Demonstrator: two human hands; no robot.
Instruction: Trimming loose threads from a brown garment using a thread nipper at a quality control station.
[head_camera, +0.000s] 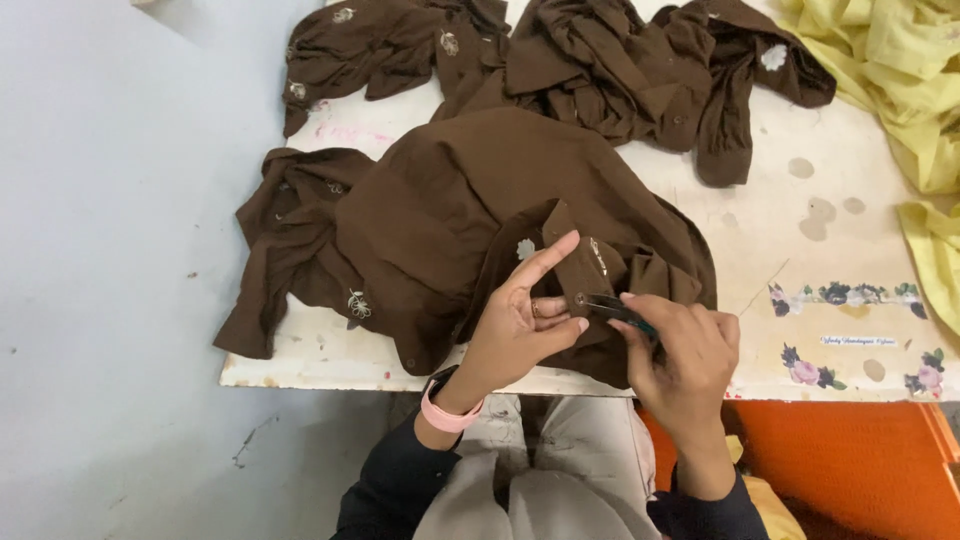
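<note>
Closest to me, my left hand (515, 325), with a pink band (447, 412) at the wrist, has its fingers (545, 262) spread partly open: thumb and middle fingers pinch a cuff-like fold (585, 268) of the brown shirt (450, 215) while the forefinger lies straight along it. My right hand (685, 355) is curled tight around a small dark tool (612, 305), a snip or tweezer as far as I can tell, whose tip meets a button (580, 298) on that fold. The shirt lies bunched at the near edge of the white worktop (800, 240), part of it hanging over towards my lap. The risk I judge greatest is the tip slipping off the button and nicking the cloth or my left thumb, which sits just beside it; a loose pinch would let the fold twist and cause that. The overhanging cloth could also drag the shirt off the edge if my left hand lets go. Further out, a heap of brown shirts (600, 60) with small pale embroidered flowers lies at the far side, touching the one I am working on, so a tug might pull them along. At the far right a yellow cloth (900, 70) spreads over the corner, well apart from my hands. Flower stickers (845, 293) and stains mark the bare worktop between.
</note>
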